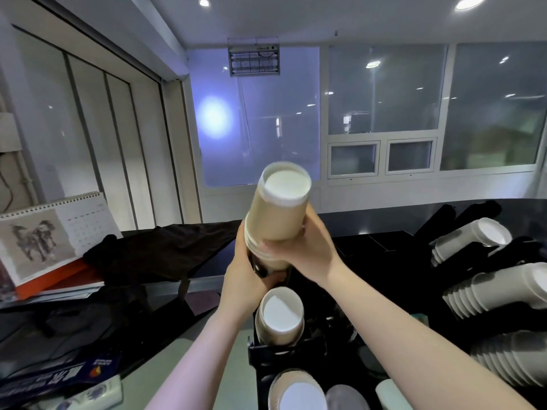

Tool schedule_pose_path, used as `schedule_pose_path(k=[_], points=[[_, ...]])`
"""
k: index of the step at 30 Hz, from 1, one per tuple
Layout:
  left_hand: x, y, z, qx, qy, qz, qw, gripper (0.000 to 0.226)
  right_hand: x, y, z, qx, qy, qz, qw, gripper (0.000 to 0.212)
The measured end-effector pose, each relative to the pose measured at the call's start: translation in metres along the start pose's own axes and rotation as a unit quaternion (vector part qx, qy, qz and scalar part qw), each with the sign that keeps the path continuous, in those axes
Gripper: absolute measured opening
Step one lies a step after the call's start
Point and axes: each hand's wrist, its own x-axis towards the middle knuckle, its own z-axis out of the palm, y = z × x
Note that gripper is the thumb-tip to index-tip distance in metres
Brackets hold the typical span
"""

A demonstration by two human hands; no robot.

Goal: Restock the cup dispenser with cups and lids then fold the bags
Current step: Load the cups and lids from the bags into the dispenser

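Both hands are gripping a tan cup stack (278, 214) over the black dispenser (284, 350): left hand (245, 276) fingers clamped low, right hand (299, 250) fingers clamped around its middle.

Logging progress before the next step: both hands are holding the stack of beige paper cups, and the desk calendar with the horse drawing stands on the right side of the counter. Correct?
Not quite. The desk calendar with the horse drawing stands on the left, as the head view shows. Both hands, left hand and right hand, do hold the stack of beige paper cups.

Open air surrounds the raised beige paper cup stack (279, 214); below, a white-bottomed cup (279, 318) fills the black plastic dispenser (299, 347), white cup rows (470, 242) crowding the right.
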Motion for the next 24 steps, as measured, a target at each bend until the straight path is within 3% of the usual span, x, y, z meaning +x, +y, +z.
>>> schedule_pose_path(k=[3, 7, 11, 15, 18, 24], points=[[-0.002, 0.003, -0.003, 0.01, -0.019, 0.0, 1.0, 0.11, 0.004, -0.023, -0.004, 0.023, -0.014, -0.039, 0.999, 0.068], [-0.015, 0.019, -0.02, 0.006, -0.03, 0.025, 0.999, 0.067, -0.009, -0.04, -0.012, 0.028, -0.043, -0.055, 0.997, 0.07], [-0.038, 0.045, -0.048, -0.026, 0.014, 0.054, 0.998, 0.07, -0.033, -0.048, -0.028, 0.02, -0.068, -0.067, 0.995, 0.066], [-0.062, 0.069, -0.061, -0.024, -0.054, 0.12, 0.991, 0.072, -0.054, -0.044, -0.039, -0.021, -0.175, -0.034, 0.984, 0.06], [-0.079, 0.064, -0.054, 0.004, -0.057, 0.093, 0.994, 0.066, -0.064, -0.031, -0.042, -0.081, -0.192, -0.003, 0.978, 0.059], [-0.099, 0.044, -0.039, 0.029, -0.031, 0.021, 0.999, 0.065, -0.073, 0.01, -0.034, -0.268, -0.206, 0.004, 0.941, 0.088]])
